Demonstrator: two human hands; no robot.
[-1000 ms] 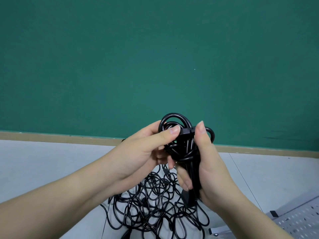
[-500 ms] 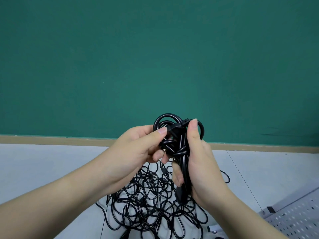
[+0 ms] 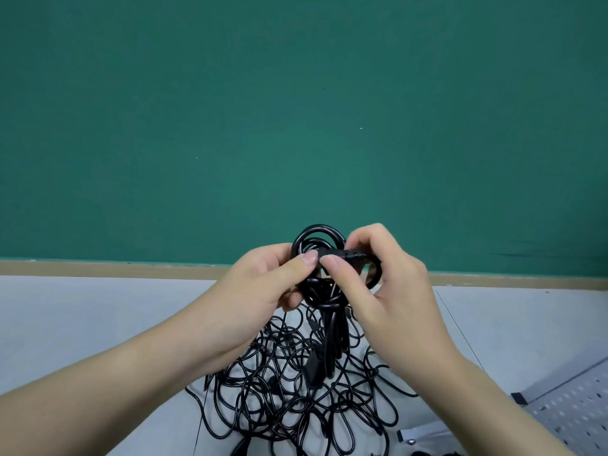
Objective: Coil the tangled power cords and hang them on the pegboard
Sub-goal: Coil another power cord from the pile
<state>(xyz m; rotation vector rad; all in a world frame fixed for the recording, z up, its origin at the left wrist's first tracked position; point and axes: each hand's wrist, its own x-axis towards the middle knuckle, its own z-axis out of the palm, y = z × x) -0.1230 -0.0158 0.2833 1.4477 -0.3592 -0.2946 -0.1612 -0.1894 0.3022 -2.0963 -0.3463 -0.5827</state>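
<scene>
— Where the frame cuts off at the bottom, what lies nearest?

— Both forearms enter from the lower corners. Between them, a tangled pile of cords (image 3: 289,399) sprawls on the pale floor (image 3: 82,324); its lowest loops run out of view, so I cannot count the cords. At lower right a perforated white pegboard (image 3: 572,419) lies flat, mostly cropped by the corner, with a small black piece (image 3: 519,398) at its edge too small to identify.

— And the hands?

— They meet above the pile. The left hand (image 3: 263,287) curls around the left side of a coiled cord bundle (image 3: 324,278), thumb pressed on its front. The right hand (image 3: 391,281) pinches a black band-like section crossing the bundle's top, thumb tip nearly touching the left thumb. Whether that section is a plug end or a tie, I cannot tell; the fingers hide it.

— Where does the bundle sit?

— Raised in the air, clear of the pile. Straight strands and a plug (image 3: 312,371) hang from it, overlapping the tangle so their ends blur together.

— Farther back?

— A tan baseboard strip (image 3: 131,268), then a plain green wall (image 3: 296,110).
</scene>
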